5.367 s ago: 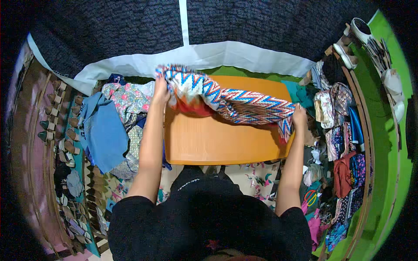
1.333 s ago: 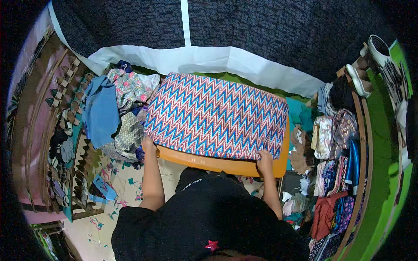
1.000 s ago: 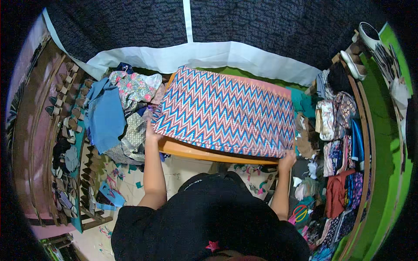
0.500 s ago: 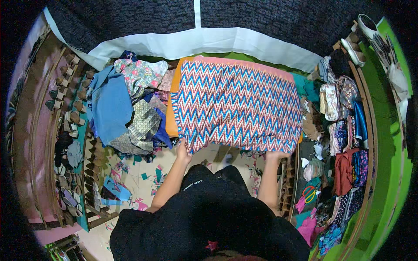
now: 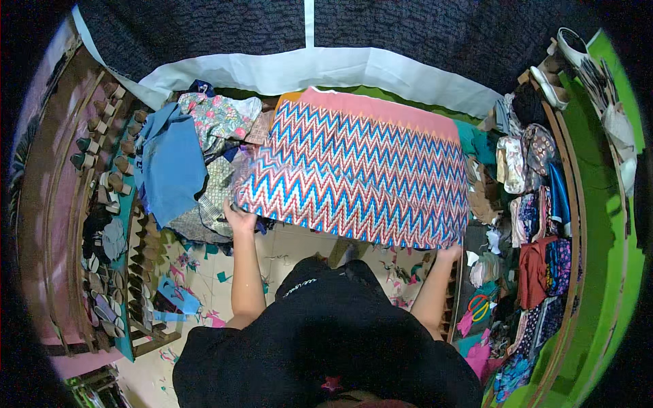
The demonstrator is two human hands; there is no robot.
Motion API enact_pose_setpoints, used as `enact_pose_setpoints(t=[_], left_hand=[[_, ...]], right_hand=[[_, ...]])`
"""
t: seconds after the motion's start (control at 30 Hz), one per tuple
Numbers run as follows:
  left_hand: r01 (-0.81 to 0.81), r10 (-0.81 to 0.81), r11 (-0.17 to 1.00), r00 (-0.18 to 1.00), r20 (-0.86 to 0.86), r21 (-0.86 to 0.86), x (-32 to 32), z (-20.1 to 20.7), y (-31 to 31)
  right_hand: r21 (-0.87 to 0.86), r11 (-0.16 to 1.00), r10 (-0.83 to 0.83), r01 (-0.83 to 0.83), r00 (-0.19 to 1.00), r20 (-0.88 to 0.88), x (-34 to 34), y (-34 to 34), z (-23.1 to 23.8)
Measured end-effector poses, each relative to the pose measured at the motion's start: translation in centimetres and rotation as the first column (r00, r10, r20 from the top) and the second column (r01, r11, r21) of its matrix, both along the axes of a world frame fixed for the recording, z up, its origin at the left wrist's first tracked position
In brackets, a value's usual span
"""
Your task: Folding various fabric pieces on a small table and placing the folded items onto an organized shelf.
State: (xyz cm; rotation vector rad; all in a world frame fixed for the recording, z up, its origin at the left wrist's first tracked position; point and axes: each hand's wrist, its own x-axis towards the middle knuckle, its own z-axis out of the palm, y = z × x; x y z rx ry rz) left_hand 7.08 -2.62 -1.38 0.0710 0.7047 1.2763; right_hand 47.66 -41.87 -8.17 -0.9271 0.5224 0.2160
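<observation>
Only a far-left patch of the orange table point(image 5: 288, 98) shows, where a moment ago its whole left side was bare. The cloth point(image 5: 367, 177) spreads over it, its near-left corner now pulled outward and its far pink band point(image 5: 388, 112) wider. The left hand point(image 5: 240, 219) grips that corner, the right hand point(image 5: 449, 253) the near-right one, both closed, fingers partly hidden.

Orange tabletop point(image 5: 288, 97), bare only at its far left corner. A cloth point(image 5: 360, 173) with red, white and blue zigzags covers the rest in view, a plain pink band point(image 5: 394, 112) along the far edge. On the near side, small coloured scraps point(image 5: 222, 277) lie scattered across pale floor point(image 5: 289, 243).
</observation>
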Motion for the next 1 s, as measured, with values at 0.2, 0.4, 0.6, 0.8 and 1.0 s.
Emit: enact_pose_setpoints(t=[0.2,0.4,0.6,0.8,1.0], left_hand=[[0.298,-0.385,0.892,0.895,-0.226,-0.340,-1.8,-3.5,5.0],[0.057,-0.096,0.972,0.981,-0.168,-0.227,-2.6,-0.8,6.7],[-0.071,0.068,0.996,0.996,0.055,0.058,-9.8,-5.7,5.4],[-0.138,0.149,0.988,0.971,-0.187,0.071,-12.5,-4.7,6.9],[-0.245,0.224,0.962,0.445,-0.867,0.123,-19.8,-15.1,8.3]], right_hand=[[0.188,0.979,0.110,-0.083,0.984,-0.140,1.0,-3.1,-0.2],[0.222,0.972,0.111,-0.077,0.983,-0.144,2.6,-7.1,-0.6],[0.223,0.964,0.137,-0.143,0.990,0.040,4.1,-7.8,-2.2],[0.093,0.964,0.250,-0.248,0.968,-0.010,4.2,-2.9,4.0],[-0.050,0.928,0.368,-0.368,0.930,-0.013,5.5,-4.0,0.3]])
